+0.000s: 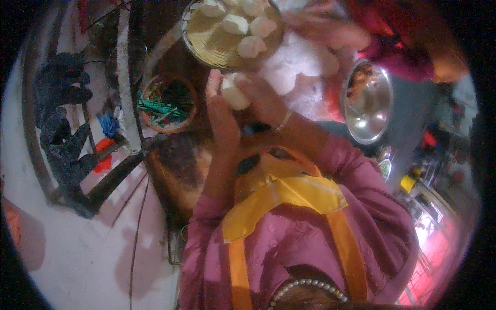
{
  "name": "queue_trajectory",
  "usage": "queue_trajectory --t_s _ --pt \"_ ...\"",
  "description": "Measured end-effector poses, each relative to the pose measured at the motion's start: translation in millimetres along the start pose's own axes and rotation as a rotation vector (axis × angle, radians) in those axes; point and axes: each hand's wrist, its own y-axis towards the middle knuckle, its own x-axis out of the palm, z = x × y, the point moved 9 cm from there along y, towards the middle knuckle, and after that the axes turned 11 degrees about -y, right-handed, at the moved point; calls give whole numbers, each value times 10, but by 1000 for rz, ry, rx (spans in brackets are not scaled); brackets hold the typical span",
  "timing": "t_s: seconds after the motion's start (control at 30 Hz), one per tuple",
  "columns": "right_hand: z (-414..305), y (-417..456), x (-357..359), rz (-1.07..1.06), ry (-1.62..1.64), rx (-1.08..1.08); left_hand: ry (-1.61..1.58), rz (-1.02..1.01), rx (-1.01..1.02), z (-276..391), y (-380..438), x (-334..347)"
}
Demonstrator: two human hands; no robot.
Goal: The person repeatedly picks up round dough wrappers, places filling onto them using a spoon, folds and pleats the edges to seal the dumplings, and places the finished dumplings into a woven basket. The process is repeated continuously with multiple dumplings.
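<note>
In front of me I hold a pale, rounded piece that looks like dough (235, 93). My left hand (221, 100) is upright along its left side, fingers together. My right hand (263, 93) curls around it from the right, its fingers hiding part of the piece. Just beyond my fingertips is a round woven basket (205, 50). Several similar pale pieces (252, 47) lie inside it, spaced apart.
A wide steel bowl (368, 104) with brownish food stands to the right. To the left, a round container (170, 128) holds green strips. Another person's blurred hand (345, 35) reaches over a whitish surface (298, 58). A metal-framed rack (126, 77) stands at far left.
</note>
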Motion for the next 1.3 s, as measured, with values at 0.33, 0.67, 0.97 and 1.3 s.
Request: queue_trajectory --t_s 0.33,0.67,0.97,1.3 --pt "-174 1484 -195 192 -51 146 81 111 35 171 135 -794" --pt "23 2117 323 -53 -1107 -540 159 -120 112 -167 51 -948" --pt "-338 935 -1185 441 -395 -349 230 -49 44 -366 141 -1070" --pt "2223 -221 -648 191 -1298 -30 292 -59 -83 -681 20 -1154"
